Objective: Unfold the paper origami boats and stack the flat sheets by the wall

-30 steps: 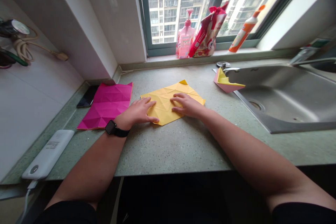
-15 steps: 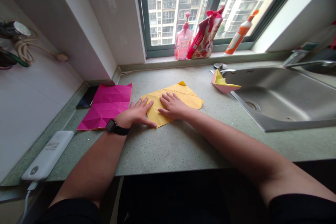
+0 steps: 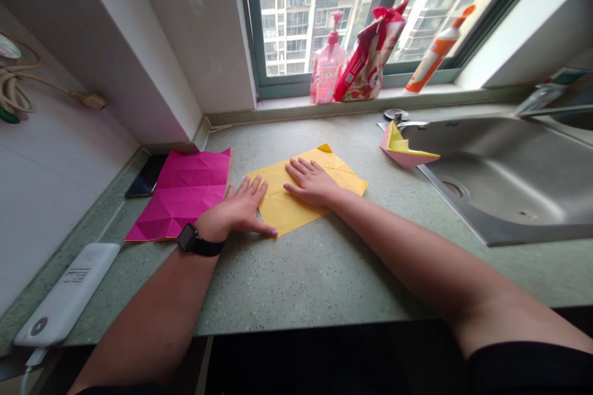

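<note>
Open left hand and right hand on yellow paper

Neither of my hands is gripping anything. Both are open, with the palms down and the fingers spread. My right hand lies flat on the upper-right part of the yellow paper. My left hand is at the left side of this paper and its thumb reaches along the lower edge, but most of the hand is on the counter. I wear a black watch on my left wrist.

The yellow paper lies flat in the middle of the speckled green counter, and it has many fold lines. Just to the left of it, past my left hand, is a pink paper, also lying flat and creased in many triangles. A dark phone is next to the top left corner of the pink paper. A white power bank with a cable lies near the counter's left edge.

To the right, a folded pink and yellow paper piece sits at the corner of the steel sink. Behind on the window ledge stand a pink pump bottle, a red bag and an orange tube.
</note>
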The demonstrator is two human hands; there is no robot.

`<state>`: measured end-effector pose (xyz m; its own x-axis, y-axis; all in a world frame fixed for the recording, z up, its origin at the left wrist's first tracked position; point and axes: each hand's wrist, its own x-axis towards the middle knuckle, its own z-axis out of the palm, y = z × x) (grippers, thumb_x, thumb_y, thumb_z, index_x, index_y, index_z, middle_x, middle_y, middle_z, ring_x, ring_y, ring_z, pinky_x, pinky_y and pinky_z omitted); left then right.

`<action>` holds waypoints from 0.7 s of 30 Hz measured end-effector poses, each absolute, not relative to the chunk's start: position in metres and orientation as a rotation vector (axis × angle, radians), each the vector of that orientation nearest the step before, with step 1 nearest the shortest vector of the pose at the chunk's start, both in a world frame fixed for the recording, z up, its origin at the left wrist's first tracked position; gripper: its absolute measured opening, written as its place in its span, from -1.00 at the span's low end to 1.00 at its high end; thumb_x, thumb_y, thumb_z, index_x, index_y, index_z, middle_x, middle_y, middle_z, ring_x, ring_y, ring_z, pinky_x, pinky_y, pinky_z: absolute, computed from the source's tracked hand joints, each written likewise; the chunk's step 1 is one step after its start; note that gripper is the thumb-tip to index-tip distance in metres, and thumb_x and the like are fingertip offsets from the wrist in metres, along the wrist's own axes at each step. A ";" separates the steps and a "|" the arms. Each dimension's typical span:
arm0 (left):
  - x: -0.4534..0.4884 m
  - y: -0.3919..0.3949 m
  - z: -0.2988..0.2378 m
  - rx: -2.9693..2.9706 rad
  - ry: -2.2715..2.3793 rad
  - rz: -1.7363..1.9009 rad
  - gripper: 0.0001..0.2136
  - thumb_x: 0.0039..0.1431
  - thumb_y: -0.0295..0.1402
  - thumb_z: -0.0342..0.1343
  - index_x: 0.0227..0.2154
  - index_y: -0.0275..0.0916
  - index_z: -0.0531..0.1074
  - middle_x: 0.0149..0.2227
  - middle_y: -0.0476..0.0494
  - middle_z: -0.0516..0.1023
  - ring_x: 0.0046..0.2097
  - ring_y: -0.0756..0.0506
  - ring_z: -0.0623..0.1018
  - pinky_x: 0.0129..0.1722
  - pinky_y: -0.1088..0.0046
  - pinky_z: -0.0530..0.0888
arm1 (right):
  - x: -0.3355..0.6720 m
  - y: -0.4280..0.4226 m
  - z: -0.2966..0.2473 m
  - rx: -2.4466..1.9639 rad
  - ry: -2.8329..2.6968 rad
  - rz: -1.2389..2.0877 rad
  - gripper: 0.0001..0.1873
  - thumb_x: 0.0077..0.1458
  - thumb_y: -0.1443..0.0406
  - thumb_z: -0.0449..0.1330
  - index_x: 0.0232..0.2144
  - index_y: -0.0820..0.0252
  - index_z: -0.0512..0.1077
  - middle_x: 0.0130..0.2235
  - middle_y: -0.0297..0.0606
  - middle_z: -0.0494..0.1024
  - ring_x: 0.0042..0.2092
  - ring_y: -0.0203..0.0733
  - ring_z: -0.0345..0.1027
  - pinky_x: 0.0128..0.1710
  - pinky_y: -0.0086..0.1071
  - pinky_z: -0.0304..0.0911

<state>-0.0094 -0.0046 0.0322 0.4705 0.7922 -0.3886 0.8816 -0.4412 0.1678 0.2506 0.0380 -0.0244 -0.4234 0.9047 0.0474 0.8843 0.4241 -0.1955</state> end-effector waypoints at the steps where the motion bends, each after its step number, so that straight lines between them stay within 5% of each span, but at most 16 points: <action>1: -0.010 -0.004 0.031 2.380 1.411 -0.353 0.47 -0.14 0.48 0.28 0.64 -0.24 -0.27 0.64 -0.43 -0.31 0.62 -0.61 -0.28 0.52 -0.38 -0.12 | 0.259 0.043 -0.025 -1.634 -2.497 0.211 -0.09 0.43 -0.26 -0.12 0.59 0.05 0.11 0.62 -0.21 0.07 0.64 0.15 -0.18 0.62 0.02 -0.19; 15: -0.011 -0.004 0.030 2.405 1.384 -0.301 0.43 -0.11 0.48 0.26 0.64 -0.22 -0.23 0.64 -0.44 -0.31 0.62 -0.61 -0.27 0.52 -0.37 -0.11 | 0.346 0.068 -0.011 -2.179 -2.091 0.237 -0.05 0.42 -0.16 -0.14 0.59 0.33 0.05 0.63 0.01 -0.03 0.64 0.21 -0.21 0.60 0.14 -0.22; 21: -0.010 0.000 0.026 2.418 1.387 -0.289 0.42 -0.15 0.50 0.26 0.64 -0.15 -0.19 0.64 -0.45 -0.28 0.62 -0.64 -0.25 0.50 -0.42 -0.10 | 0.348 0.059 0.005 -2.180 -1.944 0.130 -0.05 0.46 -0.14 -0.16 0.56 0.48 0.08 0.58 0.23 0.11 0.61 0.32 -0.09 0.57 0.19 -0.14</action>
<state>-0.0104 -0.0005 0.0259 0.5033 0.7956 -0.3371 0.8641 -0.4671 0.1876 0.3480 0.0595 0.0050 0.1221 0.9895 0.0779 0.9703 -0.1025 -0.2192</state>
